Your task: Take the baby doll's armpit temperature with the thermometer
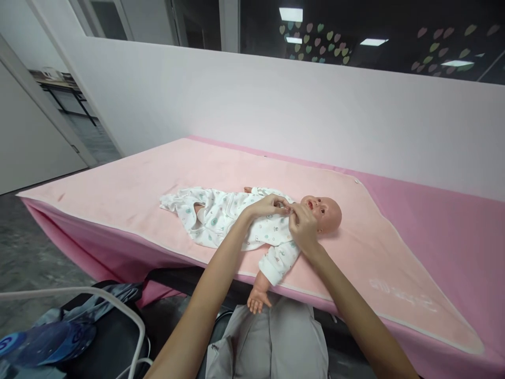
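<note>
On the pink bench (118,189) a white romper (221,216) clothes a doll (325,212) lying on its back. The left hand (268,206) has its grip closed on the romper's collar; the right hand (303,226) pinches it too, beside the chin.

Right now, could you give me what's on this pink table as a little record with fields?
Surface: table with a pink cover, a paler pink towel spread on it
Doll: baby doll lying on its back on the towel, head to the right, one arm hanging over the near edge
Clothing: white printed onesie on the doll
Hands: left hand and right hand both pinch the onesie at the collar, just under the doll's chin
Behind: plain white wall
</note>
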`<state>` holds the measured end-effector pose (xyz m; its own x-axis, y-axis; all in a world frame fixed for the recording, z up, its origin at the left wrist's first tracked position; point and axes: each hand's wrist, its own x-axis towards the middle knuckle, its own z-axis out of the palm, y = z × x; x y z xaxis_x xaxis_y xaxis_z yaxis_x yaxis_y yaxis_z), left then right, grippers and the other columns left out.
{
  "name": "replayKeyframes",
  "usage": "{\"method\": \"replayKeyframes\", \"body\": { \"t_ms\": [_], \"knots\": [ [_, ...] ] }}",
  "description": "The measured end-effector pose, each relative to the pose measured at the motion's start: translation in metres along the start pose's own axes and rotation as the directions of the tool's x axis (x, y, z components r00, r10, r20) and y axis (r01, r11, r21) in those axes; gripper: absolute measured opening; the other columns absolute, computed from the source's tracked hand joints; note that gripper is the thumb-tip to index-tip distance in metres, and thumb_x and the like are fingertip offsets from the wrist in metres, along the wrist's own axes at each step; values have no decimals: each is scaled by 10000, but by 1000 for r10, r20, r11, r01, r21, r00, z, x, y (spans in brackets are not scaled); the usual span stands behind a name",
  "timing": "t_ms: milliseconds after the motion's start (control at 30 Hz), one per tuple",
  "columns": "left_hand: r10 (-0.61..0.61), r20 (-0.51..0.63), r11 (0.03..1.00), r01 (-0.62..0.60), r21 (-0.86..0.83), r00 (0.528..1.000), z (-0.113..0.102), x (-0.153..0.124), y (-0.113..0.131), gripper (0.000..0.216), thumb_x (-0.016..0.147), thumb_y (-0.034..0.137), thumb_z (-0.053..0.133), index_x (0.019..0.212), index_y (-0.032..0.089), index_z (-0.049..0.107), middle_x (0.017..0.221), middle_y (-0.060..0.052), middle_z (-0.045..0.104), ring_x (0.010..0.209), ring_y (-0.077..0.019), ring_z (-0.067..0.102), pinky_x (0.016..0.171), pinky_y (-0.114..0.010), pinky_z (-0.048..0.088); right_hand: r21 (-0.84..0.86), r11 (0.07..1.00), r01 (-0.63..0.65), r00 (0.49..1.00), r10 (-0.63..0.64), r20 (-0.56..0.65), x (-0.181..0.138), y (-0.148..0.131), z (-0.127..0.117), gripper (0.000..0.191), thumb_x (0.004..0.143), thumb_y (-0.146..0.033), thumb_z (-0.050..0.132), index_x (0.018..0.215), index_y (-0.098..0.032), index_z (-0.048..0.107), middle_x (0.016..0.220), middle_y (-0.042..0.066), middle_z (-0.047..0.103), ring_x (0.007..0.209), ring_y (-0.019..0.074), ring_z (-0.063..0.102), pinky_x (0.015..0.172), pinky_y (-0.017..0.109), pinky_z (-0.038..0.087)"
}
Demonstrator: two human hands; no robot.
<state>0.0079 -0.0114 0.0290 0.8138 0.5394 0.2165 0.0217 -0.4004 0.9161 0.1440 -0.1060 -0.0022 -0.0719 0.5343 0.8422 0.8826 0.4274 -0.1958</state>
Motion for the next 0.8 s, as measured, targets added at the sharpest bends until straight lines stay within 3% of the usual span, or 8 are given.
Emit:
{"method": "replayKeyframes", "body": {
  "t_ms": [167, 467, 633, 800],
  "knots": [
    [-11, 1, 990, 11, -138, 1000, 0, 2, -6, 130, 694, 205, 639, 783, 111, 643, 705, -13, 599, 681, -112, 539, 655, -238, 392, 105, 994, -35, 995, 44, -84, 0, 3, 26, 310, 782, -74, 404, 986, -184, 610, 1006, 87, 620, 963, 214, 571, 864, 384, 492],
    [-17, -55, 966, 2, -257, 998, 1, 1, -5, 280, 724, 288, 683, 941, 111, 680, 930, -93, 668, 882, -163, 593, 811, -282, 428, 172, 981, -85, 982, 112, -152, -7, 3, 26, 282, 821, -118, 414, 1055, -186, 557, 1053, 103, 566, 1037, 216, 536, 930, 419, 464],
    [-61, -69, 960, 40, -277, 996, -1, 2, -11, 380, 708, 295, 698, 1049, 137, 640, 844, -60, 648, 723, -114, 575, 650, -227, 416, 212, 973, -90, 981, 124, -151, -7, 3, 26, 255, 853, -141, 409, 1076, -184, 525, 1070, 107, 559, 1052, 204, 528, 940, 402, 454],
    [-79, -76, 966, 57, -253, 994, -3, 3, -13, 380, 709, 316, 690, 1041, 138, 636, 753, -27, 608, 605, -74, 508, 519, -188, 329, 225, 962, -154, 968, 193, -159, -9, 7, 28, 232, 863, -193, 432, 1081, -176, 507, 981, 97, 587, 949, 197, 562, 851, 369, 488]
  ]
}}
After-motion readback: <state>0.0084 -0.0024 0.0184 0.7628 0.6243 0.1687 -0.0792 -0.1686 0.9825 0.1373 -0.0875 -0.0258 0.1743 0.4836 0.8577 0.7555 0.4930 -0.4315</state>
